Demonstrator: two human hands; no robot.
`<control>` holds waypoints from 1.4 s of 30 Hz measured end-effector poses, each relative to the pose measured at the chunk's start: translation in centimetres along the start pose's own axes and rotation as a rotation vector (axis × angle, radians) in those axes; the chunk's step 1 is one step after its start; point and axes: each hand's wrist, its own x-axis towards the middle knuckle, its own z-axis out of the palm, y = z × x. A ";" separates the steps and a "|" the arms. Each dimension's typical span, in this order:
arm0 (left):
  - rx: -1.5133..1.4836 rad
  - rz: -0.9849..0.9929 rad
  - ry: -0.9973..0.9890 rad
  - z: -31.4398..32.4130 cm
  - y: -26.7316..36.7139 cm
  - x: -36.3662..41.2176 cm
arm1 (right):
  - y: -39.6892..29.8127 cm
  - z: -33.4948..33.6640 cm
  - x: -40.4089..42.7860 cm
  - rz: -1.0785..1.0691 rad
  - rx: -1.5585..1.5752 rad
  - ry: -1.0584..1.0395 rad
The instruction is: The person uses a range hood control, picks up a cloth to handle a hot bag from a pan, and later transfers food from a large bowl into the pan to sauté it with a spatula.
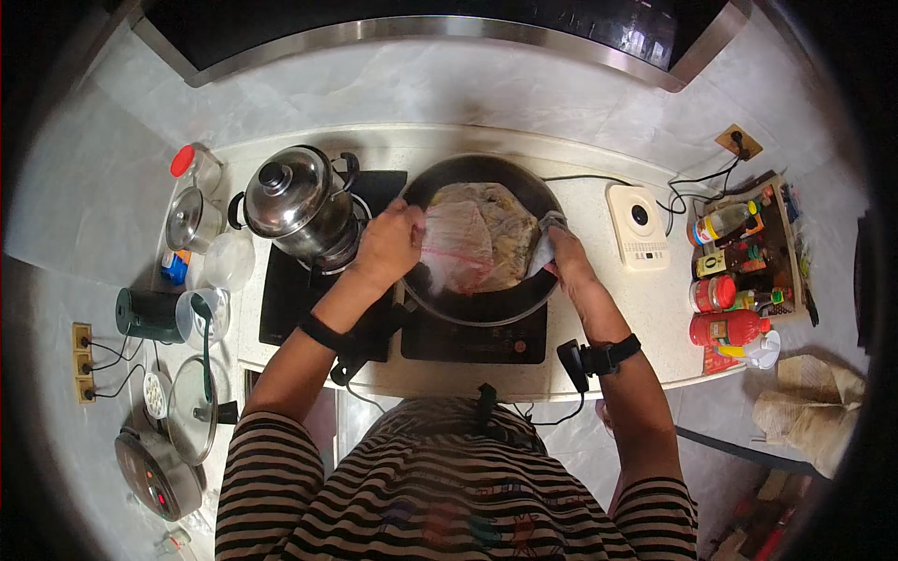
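A dark wok (484, 308) stands on the black cooktop (470, 347) in front of me. Inside it lies a large, flat, yellowish-brown mass (515, 242), mottled and seemingly food. A translucent plastic bag or film (456, 245) with a pinkish line covers its left part, blurred. My left hand (389, 242) is at the wok's left side, fingers closed on the bag's edge. At the right rim, my right hand (565, 249) grips a greyish cloth (544, 249), which hangs partly inside the wok. Its fingertips are hidden.
Left of the wok, a lidded steel pot (295, 193) stands on a gas burner. A cream control unit (638, 228) with a cord lies to the right, near bottles and jars (722, 322). Farther left are a glass lid (193, 410) and an electric cooker (158, 473). A range hood (435, 28) hangs above.
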 end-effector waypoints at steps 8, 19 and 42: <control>-0.126 -0.214 -0.101 2.3 -2.5 -0.2 | 1.1 0.6 1.6 0.007 0.030 -0.058; -0.039 -0.249 -0.227 3.3 -3.5 0.8 | -0.1 1.2 1.6 0.097 0.010 -0.064; -0.101 -0.402 -0.362 3.2 -2.1 1.7 | 0.0 1.0 2.2 0.062 0.015 -0.165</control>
